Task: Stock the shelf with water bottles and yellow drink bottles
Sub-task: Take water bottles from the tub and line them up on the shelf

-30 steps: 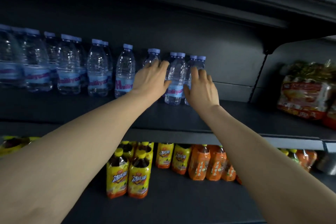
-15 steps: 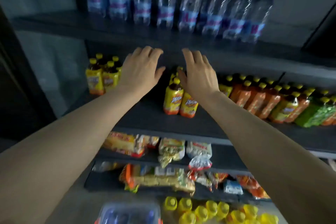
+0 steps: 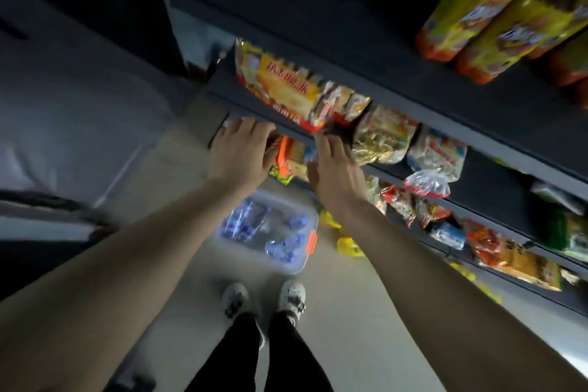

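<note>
I am looking down at the floor in front of the dark shelf unit [image 3: 350, 29]. A clear plastic bin [image 3: 305, 259] with an orange latch sits on the floor and holds water bottles [image 3: 248, 223] with blue caps. Beside it on the right lie yellow drink bottles [image 3: 348, 245], partly hidden by my right arm. Both hands hang in the air above the bin, empty, fingers spread: my left hand [image 3: 238, 153], my right hand [image 3: 337, 169]. More yellow drink bottles [image 3: 496, 9] stand on the shelf at the upper right.
Snack bags [image 3: 286, 89] fill the lower shelves, running down to the right. My feet in white shoes [image 3: 264, 297] stand just behind the bin. A pale wall and dark furniture are on the left. The view is motion-blurred.
The view has swung down from the water shelf to the floor. Both hands have left the shelved water bottles and dropped, empty, toward the bin.
</note>
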{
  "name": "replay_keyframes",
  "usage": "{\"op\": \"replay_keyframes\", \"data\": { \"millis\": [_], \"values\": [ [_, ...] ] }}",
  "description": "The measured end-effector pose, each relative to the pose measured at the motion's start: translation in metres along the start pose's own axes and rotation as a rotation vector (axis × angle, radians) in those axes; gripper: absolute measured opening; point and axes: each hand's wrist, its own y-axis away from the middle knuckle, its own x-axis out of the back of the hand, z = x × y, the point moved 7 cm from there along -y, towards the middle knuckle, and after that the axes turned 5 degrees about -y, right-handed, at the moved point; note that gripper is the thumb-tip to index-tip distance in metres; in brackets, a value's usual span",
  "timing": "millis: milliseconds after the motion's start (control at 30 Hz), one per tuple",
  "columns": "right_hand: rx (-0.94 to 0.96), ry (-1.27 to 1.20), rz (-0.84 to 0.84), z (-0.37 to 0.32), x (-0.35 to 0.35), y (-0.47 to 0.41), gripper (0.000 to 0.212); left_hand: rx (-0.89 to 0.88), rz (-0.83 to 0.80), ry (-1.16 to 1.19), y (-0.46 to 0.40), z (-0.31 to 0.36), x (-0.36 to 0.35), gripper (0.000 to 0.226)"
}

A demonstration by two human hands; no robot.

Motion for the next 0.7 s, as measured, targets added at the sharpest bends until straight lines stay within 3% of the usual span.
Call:
{"op": "replay_keyframes", "data": {
  "millis": [267,533,700],
  "values": [
    [-0.107,-0.044,-0.346,0.055,-0.226,0.037,0.057,0.139,-0.288,0.042,0.112,-0.036,-0.207,0.032],
    [-0.076,0.087,-0.606,0.121,-0.427,0.082,0.061,0.24,-0.476,0.053,0.192,-0.052,-0.402,0.048],
    [-0.039,0.156,-0.713,0.157,-0.524,0.106,0.064,0.245,-0.576,0.022,0.238,-0.061,-0.485,0.032]
  ]
}}
